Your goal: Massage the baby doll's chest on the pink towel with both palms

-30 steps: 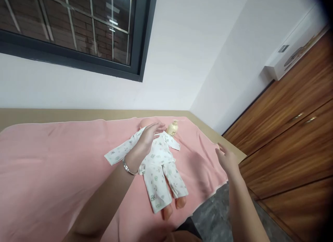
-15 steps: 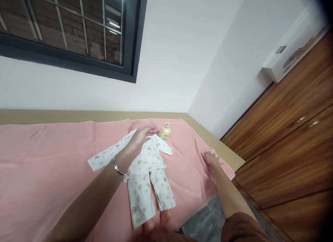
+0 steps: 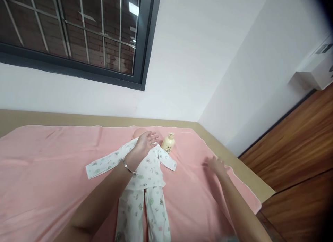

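Note:
A doll lies on its back on a pink blanket (image 3: pixel 62 158), dressed in a white printed pajama top (image 3: pixel 151 165) and matching pajama pants (image 3: pixel 157 207). Part of the doll's head (image 3: pixel 139 132) shows behind my left hand (image 3: pixel 147 142). That hand is above the doll's upper chest and neck, palm turned up, fingers stretched out, nothing in it. Beside the doll's shoulder stands a cream-coloured pump bottle (image 3: pixel 168 143) with a face drawn on it. My right hand (image 3: pixel 216 165), somewhat blurred, is over the blanket's right side, its fingers apart and holding nothing.
The blanket covers a tan bed or table surface (image 3: pixel 182 124) that meets a white wall (image 3: pixel 179 78). A dark-framed window (image 3: pixel 142 44) with bars is at upper left. Wooden cabinet doors (image 3: pixel 291 141) rise on the right, with a white box-shaped unit (image 3: pixel 317 72) above.
My left hand has rolled so its palm faces up. The right hand is still over the blanket's right side. The camera view has shifted, bringing less of the doll's lower legs into sight.

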The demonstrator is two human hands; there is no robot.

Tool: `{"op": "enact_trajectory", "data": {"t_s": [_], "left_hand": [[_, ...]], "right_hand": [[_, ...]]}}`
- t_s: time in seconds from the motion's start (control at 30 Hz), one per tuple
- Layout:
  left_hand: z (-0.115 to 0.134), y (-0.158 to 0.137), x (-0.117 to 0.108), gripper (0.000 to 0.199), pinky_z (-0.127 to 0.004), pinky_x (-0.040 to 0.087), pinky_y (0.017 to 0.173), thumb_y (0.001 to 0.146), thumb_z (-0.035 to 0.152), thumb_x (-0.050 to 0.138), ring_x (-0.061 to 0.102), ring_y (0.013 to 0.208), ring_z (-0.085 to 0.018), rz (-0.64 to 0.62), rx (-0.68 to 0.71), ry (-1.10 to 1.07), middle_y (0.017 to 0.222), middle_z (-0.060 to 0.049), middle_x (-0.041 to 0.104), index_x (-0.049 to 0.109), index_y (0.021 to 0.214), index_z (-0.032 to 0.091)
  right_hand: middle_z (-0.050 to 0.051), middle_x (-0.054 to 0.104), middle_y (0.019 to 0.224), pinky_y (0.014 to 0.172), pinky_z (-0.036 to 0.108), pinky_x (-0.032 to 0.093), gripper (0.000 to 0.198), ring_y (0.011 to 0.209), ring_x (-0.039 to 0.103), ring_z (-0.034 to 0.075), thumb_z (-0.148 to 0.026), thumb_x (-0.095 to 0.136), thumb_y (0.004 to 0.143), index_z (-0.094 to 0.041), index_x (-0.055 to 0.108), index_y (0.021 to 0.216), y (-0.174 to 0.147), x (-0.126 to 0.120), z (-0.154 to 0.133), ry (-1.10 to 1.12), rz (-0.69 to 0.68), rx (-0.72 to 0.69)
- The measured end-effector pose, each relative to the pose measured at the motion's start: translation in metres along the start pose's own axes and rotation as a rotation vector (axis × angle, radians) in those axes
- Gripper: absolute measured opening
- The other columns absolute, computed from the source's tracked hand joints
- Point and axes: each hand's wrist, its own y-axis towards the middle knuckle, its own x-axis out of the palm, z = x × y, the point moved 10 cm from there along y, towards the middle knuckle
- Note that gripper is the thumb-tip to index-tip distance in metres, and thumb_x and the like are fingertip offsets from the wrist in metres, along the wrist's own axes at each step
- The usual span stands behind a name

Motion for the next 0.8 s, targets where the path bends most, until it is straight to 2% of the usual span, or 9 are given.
{"op": "enact_trajectory", "data": {"t_s": [0.13, 0.2, 0.23, 0.3, 0.43, 0.57, 0.63, 0.7, 0.8], "left_hand": [[-0.023, 0.027, 0.021, 0.044, -0.038, 0.05, 0.096, 0.087, 0.036, 0.046, 0.057, 0.121, -0.028, -0.043, -0.137, -0.112, 0.134, -0.022, 0.054, 0.052, 0.123, 0.011], [-0.033, 0.041, 0.032, 0.052, -0.036, 0.05, 0.096, 0.089, 0.041, 0.042, 0.053, 0.126, -0.027, -0.069, -0.18, -0.148, 0.138, -0.022, 0.05, 0.047, 0.131, 0.011], [-0.037, 0.047, 0.038, 0.055, -0.035, 0.05, 0.096, 0.089, 0.043, 0.039, 0.051, 0.128, -0.026, -0.08, -0.19, -0.157, 0.139, -0.022, 0.048, 0.044, 0.134, 0.011], [-0.042, 0.057, 0.047, 0.058, -0.033, 0.05, 0.094, 0.091, 0.045, 0.035, 0.051, 0.129, -0.024, -0.095, -0.196, -0.167, 0.141, -0.022, 0.047, 0.041, 0.137, 0.012], [-0.048, 0.066, 0.055, 0.056, -0.029, 0.053, 0.088, 0.092, 0.041, 0.033, 0.054, 0.125, -0.022, -0.087, -0.203, -0.171, 0.141, -0.021, 0.047, 0.041, 0.138, 0.012], [-0.051, 0.06, 0.053, 0.05, -0.027, 0.053, 0.085, 0.092, 0.037, 0.035, 0.058, 0.12, -0.021, -0.082, -0.22, -0.168, 0.138, -0.02, 0.05, 0.046, 0.134, 0.013], [-0.053, 0.051, 0.051, 0.048, -0.028, 0.054, 0.085, 0.091, 0.036, 0.035, 0.06, 0.116, -0.021, -0.074, -0.239, -0.176, 0.134, -0.019, 0.053, 0.048, 0.131, 0.012], [-0.055, 0.035, 0.049, 0.047, -0.03, 0.054, 0.087, 0.091, 0.035, 0.036, 0.062, 0.113, -0.022, -0.071, -0.279, -0.194, 0.128, -0.019, 0.058, 0.05, 0.128, 0.01], [-0.052, 0.004, 0.052, 0.044, -0.036, 0.053, 0.092, 0.091, 0.037, 0.037, 0.064, 0.108, -0.025, -0.141, -0.311, -0.217, 0.116, -0.017, 0.065, 0.056, 0.121, 0.012]], "right_hand": [[0.012, 0.013, 0.159, 0.113, 0.055, 0.017, 0.06, 0.146, 0.016, 0.026, -0.042, 0.03, 0.096, -0.023, 0.018, 0.152, -0.025, -0.034, -0.118, 0.077, 0.15, -0.3], [0.013, 0.018, 0.158, 0.115, 0.055, 0.014, 0.058, 0.146, 0.018, 0.025, -0.041, 0.025, 0.098, -0.019, 0.02, 0.151, -0.062, -0.066, -0.183, 0.285, 0.34, -0.629], [0.013, 0.02, 0.158, 0.116, 0.053, 0.013, 0.057, 0.146, 0.018, 0.023, -0.04, 0.024, 0.098, -0.017, 0.023, 0.151, -0.08, -0.077, -0.207, 0.359, 0.4, -0.745], [0.015, 0.023, 0.156, 0.118, 0.048, 0.013, 0.057, 0.146, 0.019, 0.021, -0.039, 0.024, 0.099, -0.011, 0.028, 0.148, -0.105, -0.088, -0.24, 0.44, 0.437, -0.87], [0.019, 0.034, 0.151, 0.118, 0.046, 0.015, 0.057, 0.144, 0.024, 0.023, -0.036, 0.027, 0.098, -0.002, 0.033, 0.145, -0.115, -0.083, -0.269, 0.478, 0.39, -0.866], [0.018, 0.042, 0.146, 0.117, 0.045, 0.018, 0.053, 0.14, 0.031, 0.023, -0.032, 0.026, 0.098, -0.003, 0.038, 0.141, -0.114, -0.081, -0.269, 0.494, 0.433, -0.799], [0.019, 0.04, 0.147, 0.116, 0.047, 0.018, 0.053, 0.14, 0.031, 0.025, -0.031, 0.029, 0.097, -0.003, 0.039, 0.141, -0.115, -0.083, -0.267, 0.482, 0.435, -0.757], [0.019, 0.04, 0.147, 0.116, 0.054, 0.013, 0.051, 0.141, 0.029, 0.029, -0.03, 0.032, 0.096, -0.005, 0.042, 0.139, -0.123, -0.09, -0.266, 0.454, 0.445, -0.716], [0.017, 0.044, 0.145, 0.115, 0.061, 0.002, 0.046, 0.142, 0.027, 0.03, -0.028, 0.032, 0.096, -0.01, 0.05, 0.134, -0.161, -0.105, -0.271, 0.476, 0.511, -0.755]]}}
